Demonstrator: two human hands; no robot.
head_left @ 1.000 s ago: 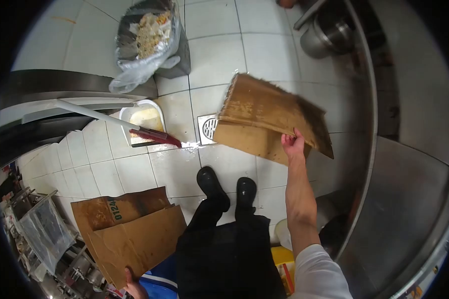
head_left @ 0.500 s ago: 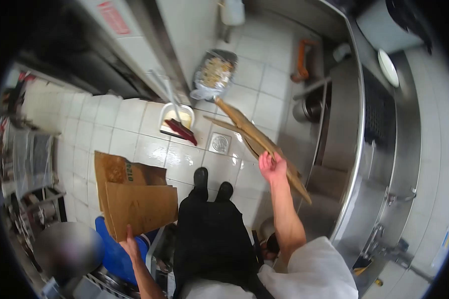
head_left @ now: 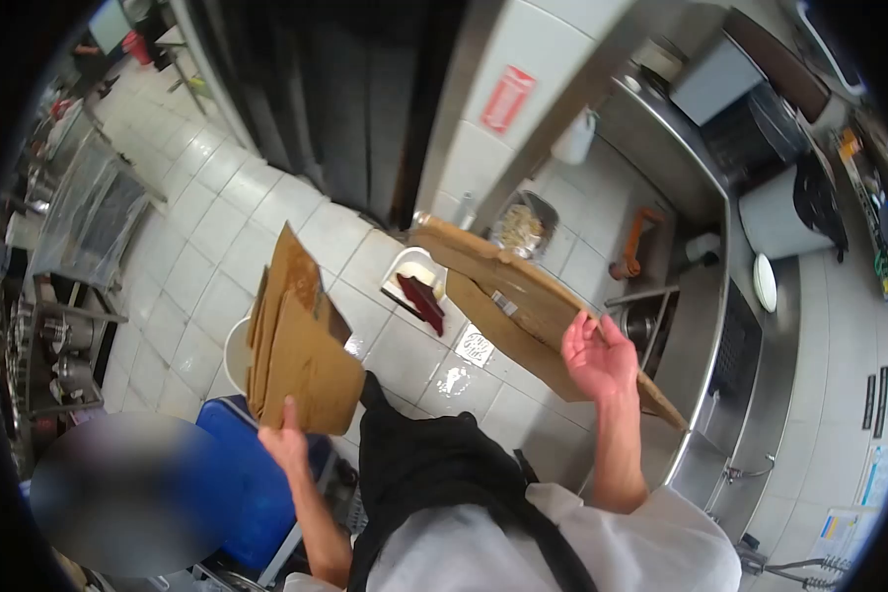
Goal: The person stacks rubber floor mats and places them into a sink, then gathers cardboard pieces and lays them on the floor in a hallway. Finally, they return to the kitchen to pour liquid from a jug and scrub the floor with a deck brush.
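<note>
Left hand (head_left: 288, 441) grips a folded cardboard stack (head_left: 301, 345) upright, right hand (head_left: 598, 357) clasps a long cardboard sheet (head_left: 523, 308) slanting across the floor.

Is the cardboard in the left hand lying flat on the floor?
No, the left hand holds the cardboard stack raised above the tiled floor.

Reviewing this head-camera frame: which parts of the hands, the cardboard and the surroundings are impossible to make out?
- Left hand: fingers hidden behind the folded cardboard stack it grips.
- Right hand: fingertips curl behind the long cardboard sheet.
- Red wall sign: text too small to read.
- Lower left: a blurred patch hides whatever is there, partly covering the blue bin.
- Bagged waste bin: contents too small to identify.
</note>
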